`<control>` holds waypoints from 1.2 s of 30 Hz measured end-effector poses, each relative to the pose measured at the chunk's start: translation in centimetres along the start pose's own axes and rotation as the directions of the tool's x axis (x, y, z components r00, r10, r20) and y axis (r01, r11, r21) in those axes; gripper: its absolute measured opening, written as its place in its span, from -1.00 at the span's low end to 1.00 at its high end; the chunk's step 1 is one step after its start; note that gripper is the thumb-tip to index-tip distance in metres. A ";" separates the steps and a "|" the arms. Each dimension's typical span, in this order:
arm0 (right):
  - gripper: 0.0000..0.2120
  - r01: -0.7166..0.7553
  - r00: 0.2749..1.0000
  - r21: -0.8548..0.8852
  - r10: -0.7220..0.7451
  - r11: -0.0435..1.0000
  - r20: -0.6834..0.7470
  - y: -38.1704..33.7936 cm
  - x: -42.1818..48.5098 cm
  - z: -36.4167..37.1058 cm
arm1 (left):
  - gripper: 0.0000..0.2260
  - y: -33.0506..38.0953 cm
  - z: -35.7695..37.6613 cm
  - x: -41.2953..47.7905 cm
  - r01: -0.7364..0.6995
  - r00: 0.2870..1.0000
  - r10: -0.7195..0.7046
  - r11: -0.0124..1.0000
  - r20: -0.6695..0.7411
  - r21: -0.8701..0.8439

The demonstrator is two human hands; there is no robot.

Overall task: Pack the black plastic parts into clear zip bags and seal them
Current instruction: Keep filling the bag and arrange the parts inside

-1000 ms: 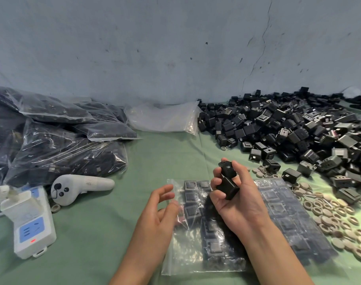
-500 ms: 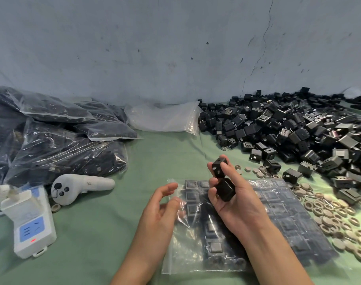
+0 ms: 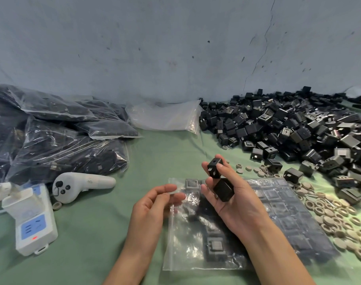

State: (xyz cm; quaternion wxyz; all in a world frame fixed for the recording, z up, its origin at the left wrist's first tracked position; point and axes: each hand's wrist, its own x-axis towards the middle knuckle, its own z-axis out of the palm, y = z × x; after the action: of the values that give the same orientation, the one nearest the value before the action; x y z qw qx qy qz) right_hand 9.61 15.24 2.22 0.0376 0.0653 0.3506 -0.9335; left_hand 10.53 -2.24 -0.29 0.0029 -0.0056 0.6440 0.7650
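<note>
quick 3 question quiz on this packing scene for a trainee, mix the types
1. True or false: the right hand holds two black parts.
2. What does the left hand pinch? A) the clear zip bag B) a black part C) nothing
3. Fill in: the loose parts pile lies on the person's ___ side.
Key: 1 true; 2 A; 3 right.
</note>
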 end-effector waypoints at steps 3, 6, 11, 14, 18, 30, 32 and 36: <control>-0.71 -0.012 1.000 0.053 0.011 0.999 0.010 -0.1 0.0 0.1 | -0.85 0.0 0.1 -0.1 -0.024 1.000 0.026 0.996 0.017 -0.081; -0.73 -0.014 1.000 0.088 0.013 0.996 0.006 -0.1 0.1 0.1 | -0.87 0.1 0.1 -0.1 -0.029 0.998 0.038 0.986 0.054 -0.163; -0.71 0.003 1.000 0.049 -0.003 0.999 0.003 0.0 0.1 0.0 | -0.78 -0.1 -0.1 0.1 -0.068 0.998 0.068 0.997 -0.017 -0.026; -0.67 0.021 1.000 -0.032 -0.021 0.999 0.006 0.0 0.0 -0.1 | -0.75 -0.3 -0.4 0.5 -0.077 0.984 0.085 0.995 -0.159 0.058; -0.63 0.068 0.997 -0.184 -0.060 0.981 0.047 0.0 -0.3 0.2 | -0.73 -0.4 -0.8 0.5 -0.142 0.961 0.174 0.977 -0.217 0.157; -0.63 0.458 0.886 -0.715 -0.337 0.529 0.319 2.2 -1.4 1.1 | -0.70 0.5 0.5 -1.4 -0.411 0.902 0.433 0.858 -0.002 0.308; -0.60 0.502 0.864 -0.705 -0.321 0.502 0.387 2.6 -1.7 1.6 | -0.67 0.6 0.6 -1.5 -0.395 0.913 0.408 0.882 0.000 0.257; -0.56 0.521 0.853 -0.703 -0.258 0.484 0.454 3.0 -2.1 2.0 | -0.60 1.0 0.6 -1.4 -0.349 0.935 0.354 0.918 0.007 0.188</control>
State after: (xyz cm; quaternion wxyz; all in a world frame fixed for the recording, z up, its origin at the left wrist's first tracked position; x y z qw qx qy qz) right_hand 11.86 11.71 2.03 -0.1020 -0.1771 0.7304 -0.6517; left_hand 11.95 -1.80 0.83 -0.1424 0.0999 0.7033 0.6892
